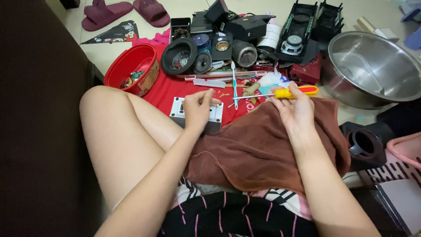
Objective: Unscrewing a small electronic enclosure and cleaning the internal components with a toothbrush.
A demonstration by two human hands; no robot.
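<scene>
Draped over the lap nearest the camera, a brown towel (258,145) is seen, and at its far left edge a small white-faced box (209,116) is gripped from above by the left hand (198,110), fingers curled over its top. At the towel's far edge a screwdriver with a yellow and orange handle (294,92) is pinched under the thumb of the right hand (294,109), the remaining fingers lying loosely extended. The box is judged rigid and light, with smooth faces best clasped across its sides; the screwdriver is best taken at its handle. Beyond, on a red cloth (164,90) on the floor, black speaker cones (180,56), a red plastic bowl (133,69) and a steel basin (372,68) are spread.
</scene>
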